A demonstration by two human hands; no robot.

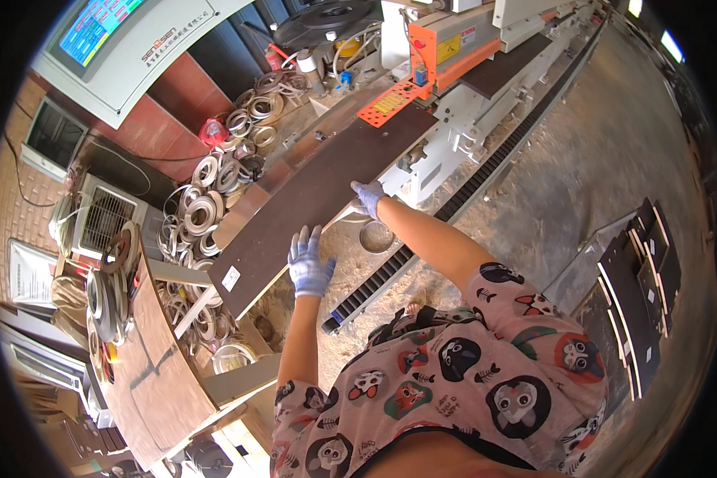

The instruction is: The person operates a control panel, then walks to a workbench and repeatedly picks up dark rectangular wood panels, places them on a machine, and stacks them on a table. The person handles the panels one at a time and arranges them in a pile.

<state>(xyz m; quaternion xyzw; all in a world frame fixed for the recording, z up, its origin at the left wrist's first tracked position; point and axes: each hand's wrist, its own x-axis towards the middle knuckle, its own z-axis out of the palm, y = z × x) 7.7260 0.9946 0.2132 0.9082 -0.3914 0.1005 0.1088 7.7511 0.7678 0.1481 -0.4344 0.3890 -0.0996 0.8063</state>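
Note:
A long dark brown board (311,183) lies slantwise on the machine bed, its far end at the orange perforated guard (390,103). A small white label (230,278) is stuck near its left end. My left hand (309,264), in a pale glove, rests with fingers spread over the board's near edge. Farther along that edge, my right hand (369,199), gloved too, grips the board; part of its fingers is hidden by the edge.
A dark roller track (454,203) runs beside the machine. Rolls of edge banding (203,211) pile up behind the board. A plywood table (147,366) stands at left, and stacked dark panels (633,295) at right. A control screen (99,32) hangs upper left.

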